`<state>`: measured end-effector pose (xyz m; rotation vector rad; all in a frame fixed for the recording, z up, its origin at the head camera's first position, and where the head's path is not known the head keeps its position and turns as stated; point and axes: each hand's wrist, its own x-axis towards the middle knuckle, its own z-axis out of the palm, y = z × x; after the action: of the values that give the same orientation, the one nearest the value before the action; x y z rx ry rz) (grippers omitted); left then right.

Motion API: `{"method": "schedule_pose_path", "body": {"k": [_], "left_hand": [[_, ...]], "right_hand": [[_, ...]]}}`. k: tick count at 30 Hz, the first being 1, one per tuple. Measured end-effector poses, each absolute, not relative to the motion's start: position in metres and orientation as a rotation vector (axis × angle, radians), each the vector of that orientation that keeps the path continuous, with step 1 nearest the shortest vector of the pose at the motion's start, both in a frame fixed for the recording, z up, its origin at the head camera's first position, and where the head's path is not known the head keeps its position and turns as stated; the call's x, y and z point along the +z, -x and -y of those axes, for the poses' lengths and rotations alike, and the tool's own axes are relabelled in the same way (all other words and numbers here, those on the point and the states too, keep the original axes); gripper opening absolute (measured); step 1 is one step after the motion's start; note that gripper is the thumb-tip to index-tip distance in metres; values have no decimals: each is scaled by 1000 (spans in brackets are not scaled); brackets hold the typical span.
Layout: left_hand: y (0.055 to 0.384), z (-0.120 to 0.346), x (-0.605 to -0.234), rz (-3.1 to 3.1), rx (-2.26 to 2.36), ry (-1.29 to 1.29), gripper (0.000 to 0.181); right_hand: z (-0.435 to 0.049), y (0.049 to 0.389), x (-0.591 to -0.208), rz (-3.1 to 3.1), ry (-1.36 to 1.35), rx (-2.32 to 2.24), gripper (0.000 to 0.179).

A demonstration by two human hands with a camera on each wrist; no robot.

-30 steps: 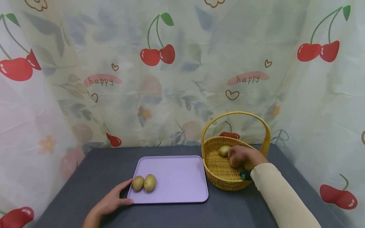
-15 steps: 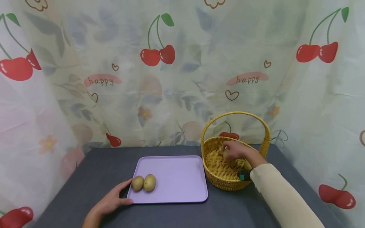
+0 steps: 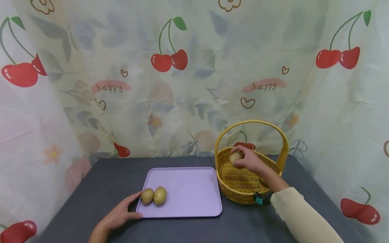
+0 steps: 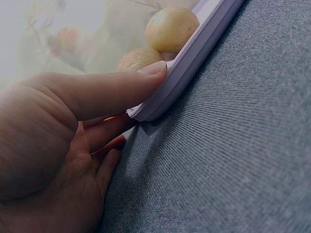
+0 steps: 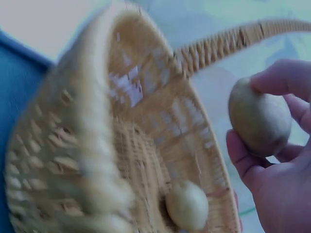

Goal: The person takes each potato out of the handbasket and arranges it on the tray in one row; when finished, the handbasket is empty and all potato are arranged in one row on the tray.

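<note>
My right hand holds a potato between thumb and fingers, up at the basket's back-left rim. In the right wrist view this potato sits above the rim, and another potato lies inside the wicker basket. My forearm covers part of the basket's interior in the head view. At the front-left corner of the purple tray, my left hand grips the edge, thumb on the rim and fingers against the outer side. Two potatoes, a rounder one and a longer one, lie side by side on the tray.
The basket's tall arched handle rises over its opening, and the basket stands right beside the tray. Dark grey cloth covers the table. A printed curtain closes off the back and both sides.
My right hand has moved left and up from inside the basket, now with a potato plainly in its fingers. My left hand and the tray keep their place.
</note>
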<state>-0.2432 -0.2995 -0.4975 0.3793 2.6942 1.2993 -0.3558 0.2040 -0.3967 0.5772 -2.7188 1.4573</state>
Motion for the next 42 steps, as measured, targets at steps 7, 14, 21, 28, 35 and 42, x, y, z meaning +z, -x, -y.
{"method": "schedule_pose_path", "body": {"k": [7,14,21,28,35,42], "left_hand": [[244,300,-497,-2696,1299,-384,83],[246,301,-499,-2695,1291,-429,83],[246,300,-499,-2698,1290,-418,83],[247,300,-500,-2687,1292,-392,83],[247,301,-501,-2678,1289,-399,83],[246,300,-499,-2679,1294,-390,84]], "right_hand": [[-186,342,-400,2458,-541,1982,48],[-162,325,-397,2468,-566,1994,50],[-133,310,-398,2535,-719,1805,46],[-103,296,-398,2585,-849,1640,46],[-73,303,-428,2655,-966,1463,55],[-43,306,-449,2784,-994,1288,63]]}}
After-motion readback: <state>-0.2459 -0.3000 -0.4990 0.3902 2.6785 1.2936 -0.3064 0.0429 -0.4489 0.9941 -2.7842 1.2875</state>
